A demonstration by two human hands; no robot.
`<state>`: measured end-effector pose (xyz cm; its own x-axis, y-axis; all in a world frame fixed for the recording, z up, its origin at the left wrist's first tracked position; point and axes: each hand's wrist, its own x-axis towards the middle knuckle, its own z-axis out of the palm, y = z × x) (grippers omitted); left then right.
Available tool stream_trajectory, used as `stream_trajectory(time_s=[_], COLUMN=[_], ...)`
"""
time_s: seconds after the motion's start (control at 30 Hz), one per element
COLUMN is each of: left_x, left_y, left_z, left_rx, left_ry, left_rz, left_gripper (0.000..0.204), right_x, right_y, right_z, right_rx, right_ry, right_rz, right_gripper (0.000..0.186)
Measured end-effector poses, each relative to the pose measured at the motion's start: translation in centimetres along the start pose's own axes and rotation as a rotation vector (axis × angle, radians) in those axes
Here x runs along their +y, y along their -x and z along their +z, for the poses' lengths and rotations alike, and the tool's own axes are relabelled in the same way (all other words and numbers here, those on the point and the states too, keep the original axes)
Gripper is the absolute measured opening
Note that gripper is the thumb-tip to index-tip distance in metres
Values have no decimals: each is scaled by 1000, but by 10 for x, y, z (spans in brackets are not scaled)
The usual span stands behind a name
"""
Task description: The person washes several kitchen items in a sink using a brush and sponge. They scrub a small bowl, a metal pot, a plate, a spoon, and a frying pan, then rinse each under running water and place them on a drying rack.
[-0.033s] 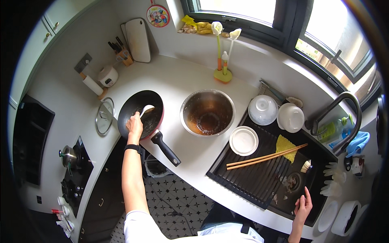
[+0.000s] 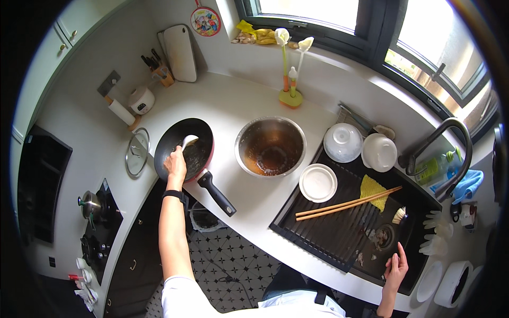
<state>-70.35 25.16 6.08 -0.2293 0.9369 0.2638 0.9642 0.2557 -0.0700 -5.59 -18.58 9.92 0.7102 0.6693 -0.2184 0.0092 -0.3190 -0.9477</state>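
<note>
With my left hand (image 2: 175, 164) I grip a white spoon (image 2: 189, 140) inside a dark frying pan (image 2: 170, 137) with a red outside and black handle, which has some liquid in it. My right hand (image 2: 396, 265) is over the right part of the black sink (image 2: 413, 244), index finger stretched out, others loosely bent, holding nothing. A steel bowl (image 2: 270, 122) with brown residue sits between pan and sink. Chopsticks (image 2: 323, 213) lie across the drainer and a yellow cloth (image 2: 374, 188), near a white dish (image 2: 318, 183), upturned bowls (image 2: 342, 143) and a brush (image 2: 399, 215).
At left are a glass lid (image 2: 138, 151), a hob with a steel pot (image 2: 90, 205), a small white cooker (image 2: 141, 99), knife block (image 2: 163, 74) and boards (image 2: 180, 53). A black tap (image 2: 453, 132), bottle (image 2: 433, 168) and blue cloth (image 2: 466, 185) are at right, under an open window.
The white spoon in my left hand has tilted very slightly within the pan. My right hand stays in about the same place.
</note>
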Motion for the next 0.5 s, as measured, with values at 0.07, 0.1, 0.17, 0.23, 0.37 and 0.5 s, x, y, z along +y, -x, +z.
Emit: stream_trajectory(time_s=[0.07,0.1,0.17,0.23,0.37,0.5], left_x=[-2,-8,-21,-38,-10,107], left_y=[12,18,22,20,16,112], left_z=[-5,-4,2,4,-24,-110], left_rx=[20,60,-8,-73,-93,-542], left_ry=[-93,-131,-93,61,571,1448], left_rz=[7,11,-69,-150,-223,-131], left_gripper=[26,26,27,33,21,24], right_x=[1,1,1,1,12,37], right_y=[-1,-1,-2,-5,-13,-27], right_z=[1,-1,-5,-13,-44,-81], right_rx=[16,6,-33,-74,-55,-43], right_ry=[27,46,-31,-106,-135,-268], right_rz=[36,3,28,3,110,165], right_gripper=[41,41,41,41,40,41])
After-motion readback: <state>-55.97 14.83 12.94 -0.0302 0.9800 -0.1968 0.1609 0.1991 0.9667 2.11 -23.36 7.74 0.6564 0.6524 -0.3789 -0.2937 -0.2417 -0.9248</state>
